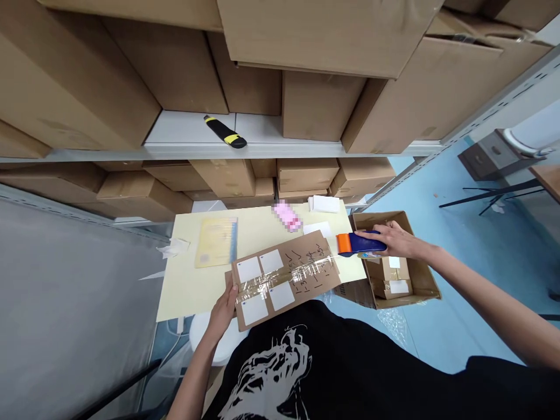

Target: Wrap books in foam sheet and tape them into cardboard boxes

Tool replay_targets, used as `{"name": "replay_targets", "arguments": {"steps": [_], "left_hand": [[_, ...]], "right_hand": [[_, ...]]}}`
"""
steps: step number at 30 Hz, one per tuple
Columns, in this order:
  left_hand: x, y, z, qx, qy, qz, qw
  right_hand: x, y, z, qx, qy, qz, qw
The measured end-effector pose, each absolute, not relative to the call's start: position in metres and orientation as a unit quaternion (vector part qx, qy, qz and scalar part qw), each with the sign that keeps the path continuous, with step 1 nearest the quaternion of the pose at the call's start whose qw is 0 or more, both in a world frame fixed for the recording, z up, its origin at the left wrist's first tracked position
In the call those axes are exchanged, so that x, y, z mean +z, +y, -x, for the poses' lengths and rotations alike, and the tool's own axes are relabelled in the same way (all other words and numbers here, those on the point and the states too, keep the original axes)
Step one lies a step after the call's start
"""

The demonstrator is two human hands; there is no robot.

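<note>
I record the hands well apart: the left hand (226, 304) grips the left end of a cardboard package (301, 291), the right hand (396, 239) a tape dispenser (363, 242) just off its right end. The package's long axis runs from the left hand, the nearer, towards the dispenser (clear tape (280, 277) lengthwise along it). An open carton (423, 280) stands below the right hand, beside the table (184, 291).

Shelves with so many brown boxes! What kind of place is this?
Probably a storage or packing room. Cardboard boxes crowd the shelves, a box cutter lies on one shelf, and the person's right hand holds a tape dispenser.
</note>
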State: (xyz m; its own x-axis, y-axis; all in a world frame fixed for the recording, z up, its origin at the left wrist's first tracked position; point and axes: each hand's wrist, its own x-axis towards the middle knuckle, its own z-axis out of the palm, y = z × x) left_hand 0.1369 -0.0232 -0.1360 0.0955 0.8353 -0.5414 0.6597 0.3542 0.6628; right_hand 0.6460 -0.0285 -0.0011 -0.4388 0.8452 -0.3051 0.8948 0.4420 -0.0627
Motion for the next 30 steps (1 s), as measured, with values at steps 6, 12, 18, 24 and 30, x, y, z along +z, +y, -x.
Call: {"name": "replay_targets", "arguments": {"steps": [6,12,18,24,30], "left_hand": [[-0.134,-0.024,-0.144,0.119,0.662,-0.489,0.555],[-0.144,-0.028,-0.153,0.155,0.672,-0.353,0.632],[-0.151,-0.024,-0.158,0.164,0.636,-0.289,0.697],[-0.136,-0.02,-0.144,0.151,0.67,-0.391,0.613],[-0.121,-0.022,-0.125,0.206,0.696,-0.409,0.553]], "right_hand": [[-0.054,-0.027,-0.663,-0.105,0.853,-0.501,0.101],[-0.105,-0.03,-0.658,-0.143,0.845,-0.507,0.093],[-0.126,-0.035,-0.65,-0.19,0.824,-0.528,0.085],[-0.137,-0.04,-0.628,-0.247,0.791,-0.556,0.063],[-0.121,-0.05,-0.581,-0.318,0.759,-0.568,0.018]]}}
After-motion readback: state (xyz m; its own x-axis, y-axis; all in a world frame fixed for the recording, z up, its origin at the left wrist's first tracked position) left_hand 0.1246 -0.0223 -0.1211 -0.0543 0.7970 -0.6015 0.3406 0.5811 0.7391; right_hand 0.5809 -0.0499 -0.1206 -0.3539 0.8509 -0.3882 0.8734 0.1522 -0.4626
